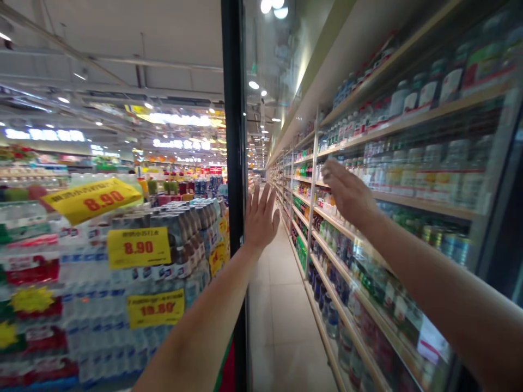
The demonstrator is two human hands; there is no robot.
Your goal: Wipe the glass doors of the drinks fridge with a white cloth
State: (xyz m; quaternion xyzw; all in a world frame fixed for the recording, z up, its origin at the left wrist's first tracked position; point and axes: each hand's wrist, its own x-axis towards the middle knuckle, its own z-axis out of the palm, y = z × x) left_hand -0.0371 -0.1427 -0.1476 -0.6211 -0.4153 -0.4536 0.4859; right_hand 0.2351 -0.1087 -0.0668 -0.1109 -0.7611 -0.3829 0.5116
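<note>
My left hand (261, 218) is raised with its fingers stretched and spread. It lies at the dark-framed edge of a tall glass door (233, 163) and appears to rest flat on the pane. My right hand (351, 190) is lifted in front of long shelves of drinks (433, 204), fingers extended and slightly bent towards the left. Nothing shows in either hand. Whether the right hand touches the glass I cannot tell. Bottles (429, 90) and cans stand in rows on the shelves, some of them blurred.
Stacked packs of bottled drinks (98, 316) rise on the left, with yellow price signs (139, 247) on them. A tiled floor (286, 310) runs along the foot of the shelves. Further displays and lit signs (182, 144) are in the background.
</note>
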